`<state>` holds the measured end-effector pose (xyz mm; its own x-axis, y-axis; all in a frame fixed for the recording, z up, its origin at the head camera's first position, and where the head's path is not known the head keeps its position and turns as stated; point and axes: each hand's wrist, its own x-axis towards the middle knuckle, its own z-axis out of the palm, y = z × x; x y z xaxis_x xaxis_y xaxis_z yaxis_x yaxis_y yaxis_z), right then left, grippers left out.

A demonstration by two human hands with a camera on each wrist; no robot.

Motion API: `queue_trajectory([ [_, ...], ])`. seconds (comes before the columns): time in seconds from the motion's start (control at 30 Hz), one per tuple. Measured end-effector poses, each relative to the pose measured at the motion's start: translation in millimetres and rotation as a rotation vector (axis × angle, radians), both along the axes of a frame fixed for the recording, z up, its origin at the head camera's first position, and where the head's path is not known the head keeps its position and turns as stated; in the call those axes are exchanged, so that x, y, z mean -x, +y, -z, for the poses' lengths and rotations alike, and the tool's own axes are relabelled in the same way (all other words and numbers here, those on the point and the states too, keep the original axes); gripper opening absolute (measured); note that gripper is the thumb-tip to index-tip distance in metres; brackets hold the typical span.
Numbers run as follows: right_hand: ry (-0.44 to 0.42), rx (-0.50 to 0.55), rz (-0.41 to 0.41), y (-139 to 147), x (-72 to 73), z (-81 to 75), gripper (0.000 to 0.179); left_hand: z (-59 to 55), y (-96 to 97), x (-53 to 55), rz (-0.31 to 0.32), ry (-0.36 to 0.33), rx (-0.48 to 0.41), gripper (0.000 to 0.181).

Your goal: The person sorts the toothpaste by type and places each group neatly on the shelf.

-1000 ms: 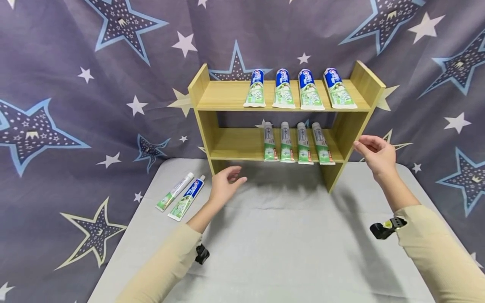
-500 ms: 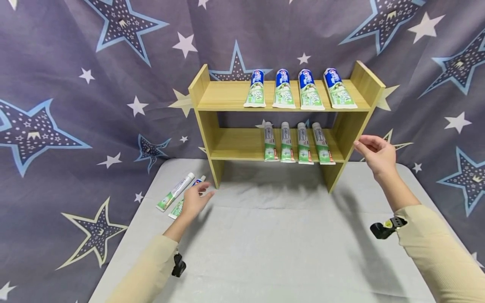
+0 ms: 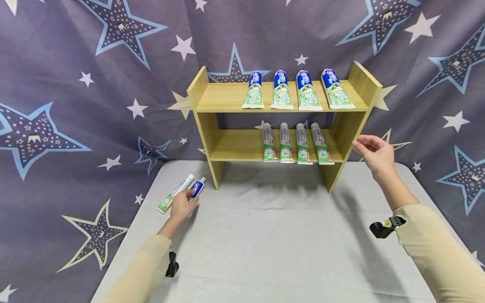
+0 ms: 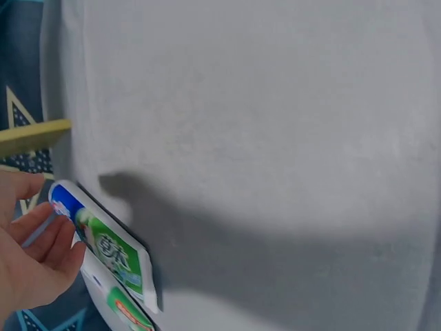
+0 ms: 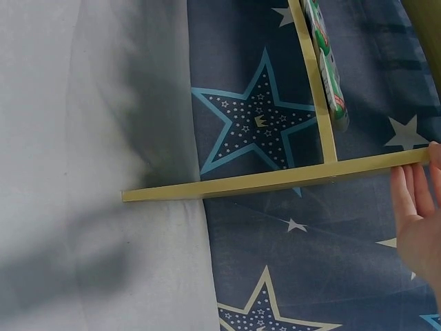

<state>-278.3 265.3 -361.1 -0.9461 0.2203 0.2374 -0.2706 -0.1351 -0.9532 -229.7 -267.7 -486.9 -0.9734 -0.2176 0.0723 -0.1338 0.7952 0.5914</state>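
Observation:
Two toothpaste tubes lie side by side on the grey cloth to the left of the wooden shelf. My left hand is over the blue-and-green toothpaste tube, covering its lower part in the head view. Its fingers are loosely bent, with the thumb apart from them, close to the blue end of the tube in the left wrist view. Just left of that lies the white-and-green toothpaste tube. My right hand holds the front edge of the shelf's right side panel between thumb and fingers.
Several blue-and-green tubes lie on the top board, toward the right. Below them, several slimmer white-and-green tubes rest on the lower board. A star-patterned curtain hangs behind the cloth-covered table.
My left hand has moved left and down, from beside the shelf's left leg to over the blue-and-green tube. My right hand stays at the side panel.

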Motion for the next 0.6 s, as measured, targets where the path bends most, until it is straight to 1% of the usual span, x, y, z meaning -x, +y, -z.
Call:
queue_trajectory([
  [0.13, 0.007, -0.009, 0.001, 1.1, 0.8, -0.7, 0.023, 3.1, -6.8, 4.4, -0.02, -0.012, 0.018, 0.036],
  [0.33, 0.036, 0.008, -0.008, 1.0, 0.8, -0.3, 0.023, 5.4, -14.7, 12.8, -0.035, -0.064, 0.063, 0.036],
  [0.47, 0.052, 0.026, -0.02, -0.1, -0.1, -0.1, 0.022, 5.6, -15.0, 14.1, -0.05, -0.079, 0.09, 0.036],
  [0.6, 0.054, 0.03, -0.029, -0.7, -0.6, 0.1, 0.023, 5.4, -15.1, 14.8, -0.078, -0.098, 0.09, 0.033],
])
